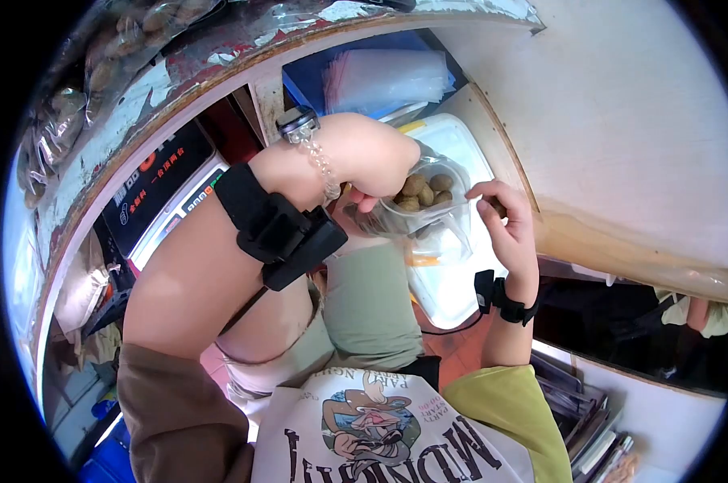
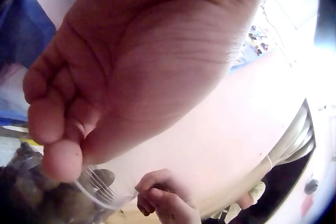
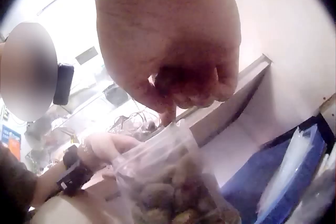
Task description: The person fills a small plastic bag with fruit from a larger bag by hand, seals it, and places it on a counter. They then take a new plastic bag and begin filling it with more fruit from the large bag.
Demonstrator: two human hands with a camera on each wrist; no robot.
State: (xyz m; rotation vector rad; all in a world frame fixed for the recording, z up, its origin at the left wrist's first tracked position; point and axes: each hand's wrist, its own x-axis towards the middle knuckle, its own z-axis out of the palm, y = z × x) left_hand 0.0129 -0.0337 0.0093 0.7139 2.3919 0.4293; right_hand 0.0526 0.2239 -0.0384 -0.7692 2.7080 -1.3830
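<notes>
A clear plastic bag (image 1: 452, 167) of round brown walnuts (image 1: 416, 190) hangs mouth-up between both hands, above the lap. My left hand (image 1: 372, 165), below a watch and a beaded bracelet, grips the near-left side of the bag with curled fingers. In the left wrist view its palm and fingertips (image 2: 63, 161) stand over the walnuts. On the other side my right hand (image 1: 510, 221) has its fingertips at the bag's rim, which is drawn up to them in the right wrist view. A brown walnut-like thing (image 1: 498, 207) sits within its curled fingers, partly hidden.
Below the bag is a white plastic box lid (image 1: 452, 302) with yellow clips. A blue tray (image 1: 299, 76) behind it holds a stack of clear bags (image 1: 388, 80). A worn counter edge (image 1: 243, 68) curves overhead, with bagged walnuts on top. A pale panel (image 1: 622, 129) stands right.
</notes>
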